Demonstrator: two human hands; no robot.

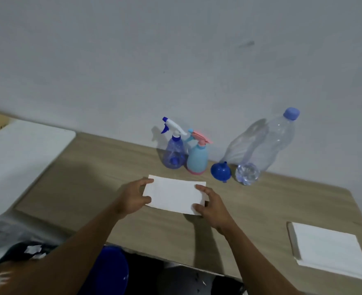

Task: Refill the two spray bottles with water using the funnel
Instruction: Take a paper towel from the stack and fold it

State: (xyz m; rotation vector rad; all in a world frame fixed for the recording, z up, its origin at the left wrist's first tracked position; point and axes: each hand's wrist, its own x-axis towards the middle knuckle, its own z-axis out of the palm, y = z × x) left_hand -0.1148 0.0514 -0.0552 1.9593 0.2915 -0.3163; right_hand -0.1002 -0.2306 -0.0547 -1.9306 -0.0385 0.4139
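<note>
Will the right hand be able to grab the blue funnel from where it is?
Probably yes. The blue funnel sits just beyond the right hand, with only bare table between them. That hand is pinching the white sheet, though, so it would likely need to let go first.

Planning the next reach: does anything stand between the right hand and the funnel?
Nothing visible does. The right hand grips the white sheet; the funnel lies just beyond, on the table beside the water bottle. The sheet would need releasing first.
</note>
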